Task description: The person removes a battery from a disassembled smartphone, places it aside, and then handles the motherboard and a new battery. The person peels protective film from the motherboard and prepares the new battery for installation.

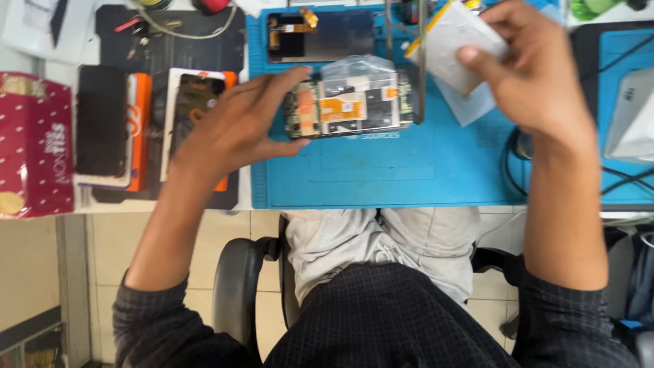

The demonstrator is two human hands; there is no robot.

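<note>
An opened phone [351, 105] with its circuit boards and orange flex cables showing lies on the blue work mat [409, 177]. My left hand [238, 129] grips its left end between thumb and fingers. My right hand [535, 75] is raised over the mat's upper right and holds a flat white phone battery [453, 44], tilted, with a yellow edge. A small clear plastic bag [357, 67] sits just behind the phone.
A dark screen assembly [320, 34] lies at the mat's back. Left of the mat are two phones [102, 119] [194, 102] on orange boxes and a red tissue box [34, 143]. Black cables [518, 157] run at the right near a white device [630, 116].
</note>
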